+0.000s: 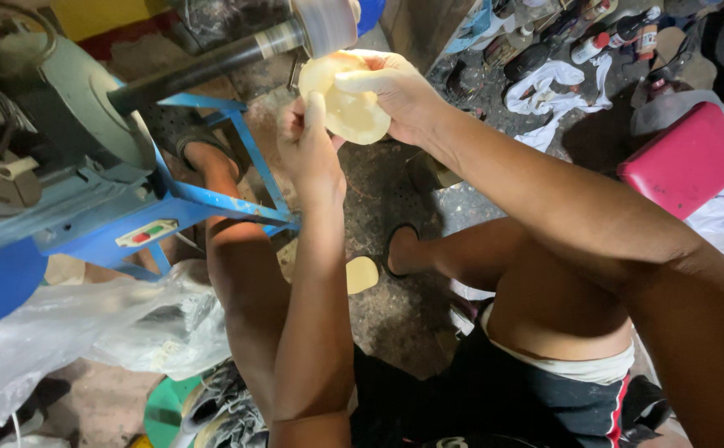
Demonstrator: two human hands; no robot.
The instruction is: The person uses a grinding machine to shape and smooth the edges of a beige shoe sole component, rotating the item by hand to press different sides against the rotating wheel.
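Both my hands hold a pale yellow, rounded flat piece (352, 106) up against the grinding wheel (325, 25) at the end of a dark shaft. My left hand (308, 145) grips its lower left edge with the thumb up. My right hand (391, 87) wraps over its top and right side. The piece touches the wheel's underside. Another pale yellow piece (362, 274) lies on the floor between my legs.
A blue-framed motor machine (71, 166) stands at the left with a clear plastic bag (88, 323) below it. A pink box (684, 158), white rags (548, 99) and bottles (619, 33) lie at the right. Shoes (221, 406) sit near the bottom.
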